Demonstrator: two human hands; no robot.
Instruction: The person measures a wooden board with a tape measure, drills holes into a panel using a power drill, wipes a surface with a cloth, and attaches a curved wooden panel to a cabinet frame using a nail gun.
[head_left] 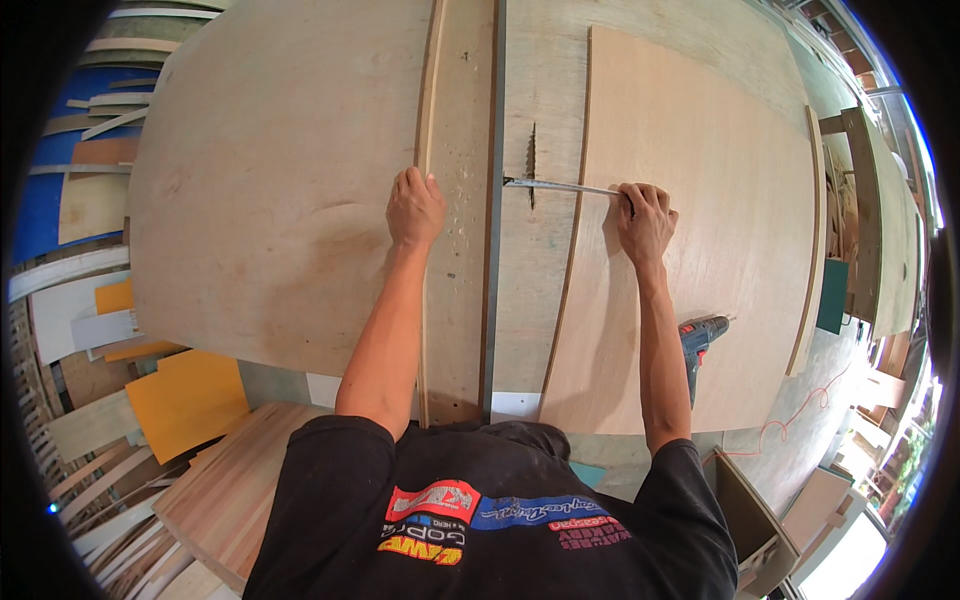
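My right hand is closed around a tape measure, its case mostly hidden by my fingers. The pulled-out tape runs leftward, across the toothed saw blade standing up through the bench top, to the dark metal edge of a long wooden fence. My left hand has its fingers curled over the raised wooden strip along the fence's left side. Beneath my right hand lies a large light plywood sheet, right of the blade.
A cordless drill rests on the plywood beside my right forearm. Another broad board spreads out left of the fence. Yellow sheets and stacked offcuts crowd the far left. An orange cord and an open wooden box are at lower right.
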